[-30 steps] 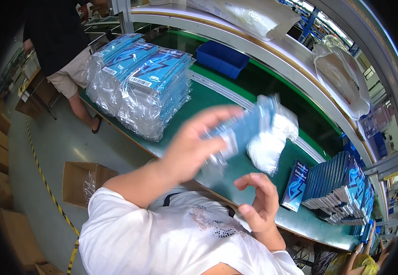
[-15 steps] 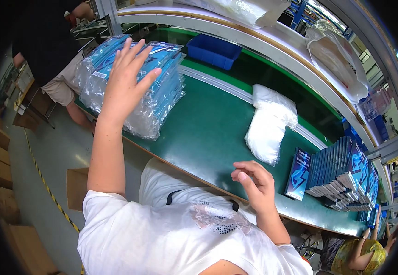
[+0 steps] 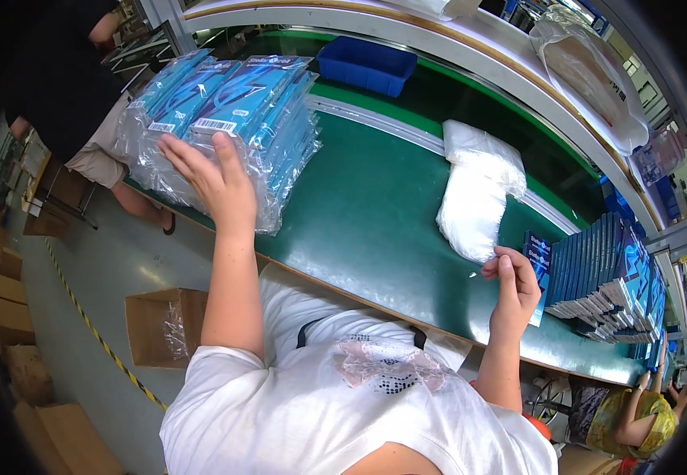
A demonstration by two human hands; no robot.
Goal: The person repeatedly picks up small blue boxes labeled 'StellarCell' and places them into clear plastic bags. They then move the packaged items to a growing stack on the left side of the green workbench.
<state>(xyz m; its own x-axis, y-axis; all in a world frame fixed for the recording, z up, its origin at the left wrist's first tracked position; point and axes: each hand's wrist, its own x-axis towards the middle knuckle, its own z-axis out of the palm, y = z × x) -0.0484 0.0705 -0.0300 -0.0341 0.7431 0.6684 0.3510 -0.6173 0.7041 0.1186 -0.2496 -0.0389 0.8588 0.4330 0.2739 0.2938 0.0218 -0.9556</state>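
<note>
My left hand [image 3: 220, 186] is open, thumb apart from the fingers, in front of a pile of blue boxes in clear plastic bags [image 3: 252, 87] on the left of the green table. It holds nothing. My right hand [image 3: 516, 285] is closed in a pinch at the near end of a stack of clear plastic bags [image 3: 474, 210], fingertips on the edge of a bag. Just right of that hand, one flat dark blue box [image 3: 539, 269] lies partly hidden behind my fingers. Beside it stand rows of similar boxes [image 3: 593, 269] packed upright.
A blue bin [image 3: 365, 67] stands behind the green table [image 3: 359, 198]. Above runs a shelf [image 3: 407, 32] holding plastic-wrapped goods. An open cardboard box [image 3: 165, 328] sits on the floor at left. One person [image 3: 62, 79] stands far left; another [image 3: 628, 419] is at the right.
My left hand has come down and back from over the bagged boxes, uncovering their tops. My right hand has moved right and forward to the plastic bags, its fingers closing at their edge.
</note>
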